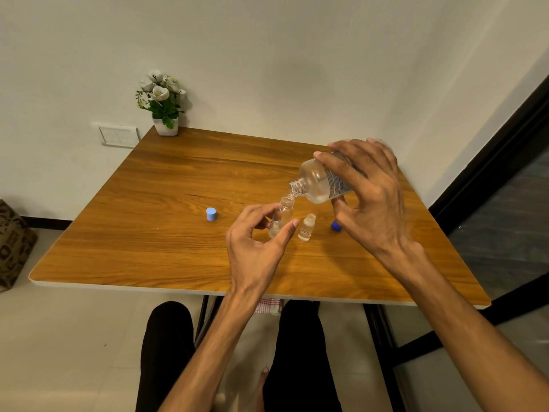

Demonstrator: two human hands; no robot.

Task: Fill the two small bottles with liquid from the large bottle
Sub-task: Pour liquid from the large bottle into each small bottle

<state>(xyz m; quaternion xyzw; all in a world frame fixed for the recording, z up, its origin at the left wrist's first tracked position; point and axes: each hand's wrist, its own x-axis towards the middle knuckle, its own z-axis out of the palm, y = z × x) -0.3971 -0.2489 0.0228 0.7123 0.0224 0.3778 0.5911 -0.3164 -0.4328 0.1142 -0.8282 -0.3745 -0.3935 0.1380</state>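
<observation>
Clear plastic all round, which makes this fiddly to judge. Right hand [371,200] has its fingers wrapped over the large bottle [322,181], tipped nearly flat with its open neck touching the rim of the first small bottle [281,217]. Left hand [258,242] steadies that small bottle, thumb and fingertips curled round its sides, lightly by the look of it. The second small bottle [307,228] stands uncapped just right of the first, nobody holding it, with what looks like a little liquid at the bottom, though I can't tell for sure. A light blue cap [211,215] sits on the desk [148,242] well to the left of the first small bottle, and a darker blue cap [335,226] peeks out to its right, under the right hand.

What I'd worry about: that small mouth is narrow, so tipping the big one any further could send liquid over the rim and onto the desk. The loose grip might also let the small bottle tilt. And the right wrist hangs close above the free-standing bottle, so one careless swing could knock it over.
</observation>
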